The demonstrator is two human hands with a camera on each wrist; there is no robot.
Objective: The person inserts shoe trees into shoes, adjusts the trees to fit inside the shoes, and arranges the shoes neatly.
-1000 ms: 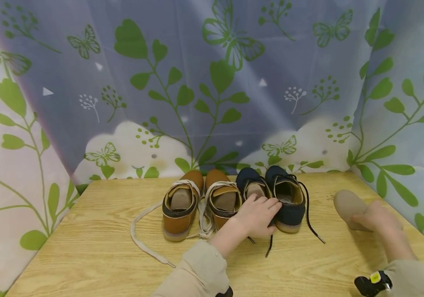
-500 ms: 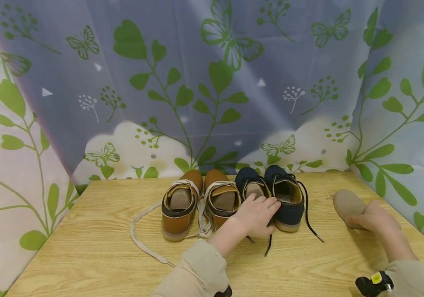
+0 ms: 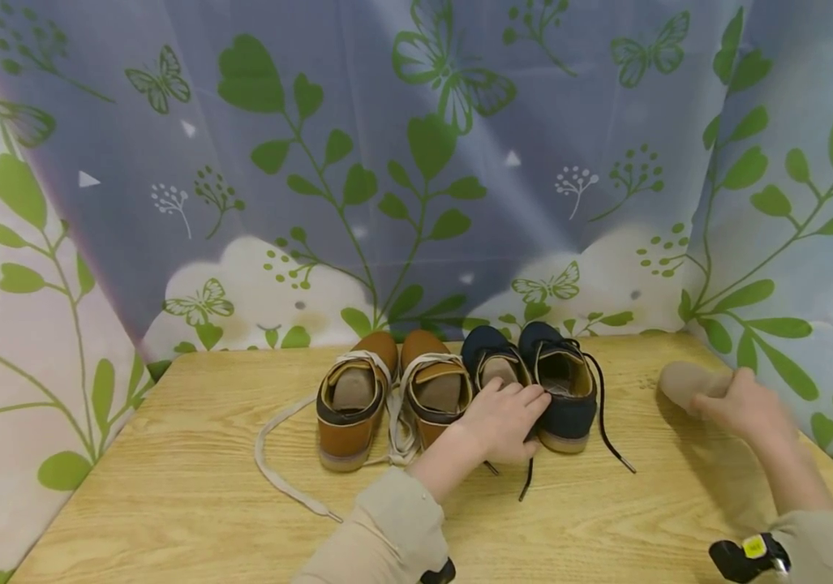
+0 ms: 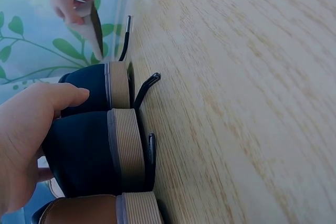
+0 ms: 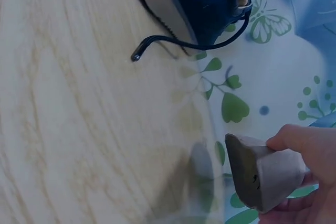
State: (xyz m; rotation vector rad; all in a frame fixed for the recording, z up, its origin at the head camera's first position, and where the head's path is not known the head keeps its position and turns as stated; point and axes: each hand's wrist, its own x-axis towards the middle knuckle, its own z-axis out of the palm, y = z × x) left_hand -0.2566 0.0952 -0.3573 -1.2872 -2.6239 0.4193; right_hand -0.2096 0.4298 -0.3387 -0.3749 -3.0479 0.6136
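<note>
In the head view my right hand (image 3: pixel 748 408) holds a beige insole (image 3: pixel 686 384) above the right side of the table, pinched between thumb and fingers. The right wrist view shows the curved insole (image 5: pixel 278 174) with its darker face turned toward the table. My left hand (image 3: pixel 501 422) grips the heel of the left navy shoe (image 4: pixel 81 153); its thumb lies by the gap beside the right navy shoe (image 3: pixel 569 418). A beige lining shows inside the left navy shoe, while the right one looks dark inside. Black laces trail from both.
Left of the navy pair stands a brown shoe (image 3: pixel 419 345), partly behind my left forearm, and another brown shoe (image 3: pixel 343 442). A loose cream lace (image 3: pixel 263 450) runs across the wooden table (image 3: pixel 190 478). Patterned cloth (image 3: pixel 314 162) hangs behind and at both sides.
The insole in my right hand has tilted and risen a little, and now looks narrower. The right hand has turned with it. My left hand stays at the navy shoe.
</note>
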